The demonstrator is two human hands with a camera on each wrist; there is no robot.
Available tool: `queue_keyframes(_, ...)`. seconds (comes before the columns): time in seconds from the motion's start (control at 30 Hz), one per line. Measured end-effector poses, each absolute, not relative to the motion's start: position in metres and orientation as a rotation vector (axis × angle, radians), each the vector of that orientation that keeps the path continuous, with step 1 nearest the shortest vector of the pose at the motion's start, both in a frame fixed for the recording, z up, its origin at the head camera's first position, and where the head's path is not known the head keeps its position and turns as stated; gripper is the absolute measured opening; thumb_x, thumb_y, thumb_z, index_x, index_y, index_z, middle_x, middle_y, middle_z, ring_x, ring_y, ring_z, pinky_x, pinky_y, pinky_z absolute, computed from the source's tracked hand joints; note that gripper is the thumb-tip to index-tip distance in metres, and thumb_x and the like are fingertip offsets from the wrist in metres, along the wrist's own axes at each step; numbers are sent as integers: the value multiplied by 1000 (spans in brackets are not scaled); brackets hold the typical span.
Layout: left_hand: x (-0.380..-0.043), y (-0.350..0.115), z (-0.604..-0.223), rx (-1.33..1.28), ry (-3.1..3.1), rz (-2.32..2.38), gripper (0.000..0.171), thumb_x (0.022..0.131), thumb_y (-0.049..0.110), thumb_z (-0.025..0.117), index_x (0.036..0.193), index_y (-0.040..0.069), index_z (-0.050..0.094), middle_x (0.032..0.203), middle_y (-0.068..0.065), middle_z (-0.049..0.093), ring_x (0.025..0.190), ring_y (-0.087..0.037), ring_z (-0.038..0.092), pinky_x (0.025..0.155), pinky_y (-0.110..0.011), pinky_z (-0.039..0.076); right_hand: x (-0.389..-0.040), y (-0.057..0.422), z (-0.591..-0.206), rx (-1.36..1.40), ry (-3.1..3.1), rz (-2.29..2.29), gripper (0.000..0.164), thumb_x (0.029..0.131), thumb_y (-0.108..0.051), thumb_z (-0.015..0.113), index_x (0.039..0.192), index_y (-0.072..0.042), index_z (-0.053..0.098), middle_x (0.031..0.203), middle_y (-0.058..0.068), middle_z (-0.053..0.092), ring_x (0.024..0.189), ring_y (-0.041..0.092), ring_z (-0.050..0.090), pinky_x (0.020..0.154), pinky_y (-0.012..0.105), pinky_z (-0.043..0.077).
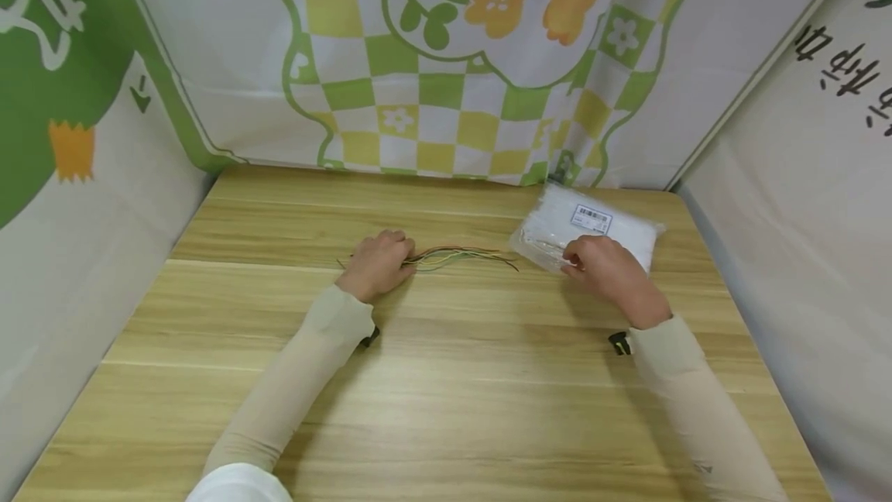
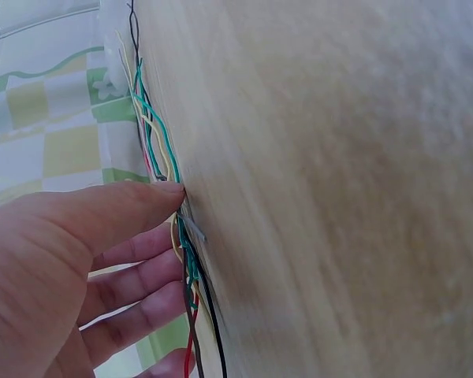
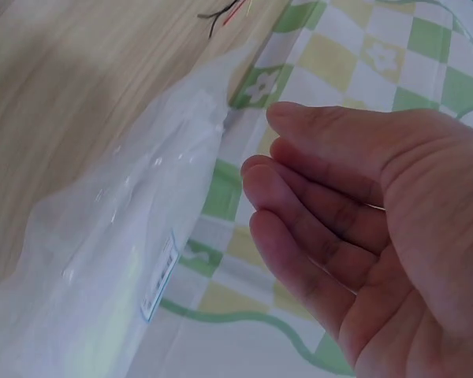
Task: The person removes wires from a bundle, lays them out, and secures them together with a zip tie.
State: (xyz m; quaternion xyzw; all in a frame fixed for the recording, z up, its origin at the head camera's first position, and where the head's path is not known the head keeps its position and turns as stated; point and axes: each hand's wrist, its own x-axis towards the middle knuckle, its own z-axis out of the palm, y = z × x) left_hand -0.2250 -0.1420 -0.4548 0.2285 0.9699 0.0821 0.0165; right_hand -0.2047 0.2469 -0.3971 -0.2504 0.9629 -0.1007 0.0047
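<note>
- My left hand (image 1: 379,266) grips a loose bunch of colored wires (image 1: 460,254) on the table, between thumb and fingers.
- My right hand (image 1: 606,269) hovers by the plastic bag (image 1: 555,215), loosely curled, with nothing visible between thumb and fingers in the wrist view.
- The wires lie gathered in one bunch, ends splayed; I judge the gathering done and the neatening left.
- A short pale tip (image 2: 195,230) pokes out below my left thumb; wire end or tie, I cannot tell.
- The bag, bearing a printed label (image 1: 591,219), rests near the table's far right corner; whether it has been opened is unclear.
- Pale wood grain runs across the table (image 1: 446,417); a checked, flowered curtain (image 1: 453,111) hangs behind, with printed cloth walls on both sides.
</note>
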Motion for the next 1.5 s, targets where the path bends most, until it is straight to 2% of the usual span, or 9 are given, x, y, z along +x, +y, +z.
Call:
queue_keyframes(0.13,-225,-141,-455,697,3004,252,25,100,28,75,114,8,73,114,-9,71,110,-32,67,94,-54,58,-207,255,-396,-783,3032,-307,13,94,-8,78,102,3,78,97,18,77,88,32,74,80,48,61)
queue_keyframes(0.43,-226,-142,-456,686,2991,244,25,101,29,74,115,8,73,114,-9,71,111,-31,67,94,-53,58,-221,262,-398,-729,3010,-311,16,96,-6,75,107,5,77,105,22,78,96,36,75,84,50,61)
queue_keyframes(0.53,-225,-142,-455,683,2984,244,24,101,28,73,114,8,72,114,-9,71,111,-31,67,94,-53,58,-228,263,-404,-760,3021,-301,11,95,-4,74,103,3,78,100,19,78,93,34,74,82,50,60)
queue_keyframes(0.67,-225,-142,-455,688,2987,246,22,101,27,73,113,8,72,112,-9,71,109,-31,67,91,-52,59,-238,257,-408,-815,3031,-294,4,94,-1,73,91,1,76,86,14,75,81,28,70,74,47,57)
queue_keyframes(0.77,-225,-141,-455,692,2989,248,22,101,26,74,112,8,73,111,-10,71,108,-31,67,89,-51,59,-245,252,-410,-827,3033,-280,14,93,1,72,80,-3,71,76,10,69,73,24,61,68,43,52)
queue_keyframes(0.93,-225,-142,-456,700,2990,253,21,101,26,74,110,8,72,108,-9,70,106,-32,67,88,-52,59,-257,244,-415,-843,3045,-220,29,92,5,69,68,-9,61,69,4,60,69,20,52,67,38,45)
queue_keyframes(1.13,-226,-142,-457,707,2994,230,20,102,28,73,109,9,71,107,-8,69,106,-31,66,88,-51,59,-270,238,-423,-826,3024,-200,46,97,10,55,63,-17,38,63,-1,36,65,16,32,64,34,32)
queue_keyframes(1.3,-225,-141,-458,694,2986,225,21,102,29,72,110,10,71,109,-8,69,108,-31,65,90,-51,58,-277,233,-427,-769,2994,-190,47,97,12,49,62,-18,40,62,-1,40,64,15,35,63,34,34)
queue_keyframes(1.5,-224,-141,-456,678,2979,229,21,102,28,72,111,9,70,109,-8,69,109,-31,65,90,-52,58,-284,226,-431,-758,2991,-187,48,93,15,49,61,-18,34,63,0,40,65,16,37,63,33,36)
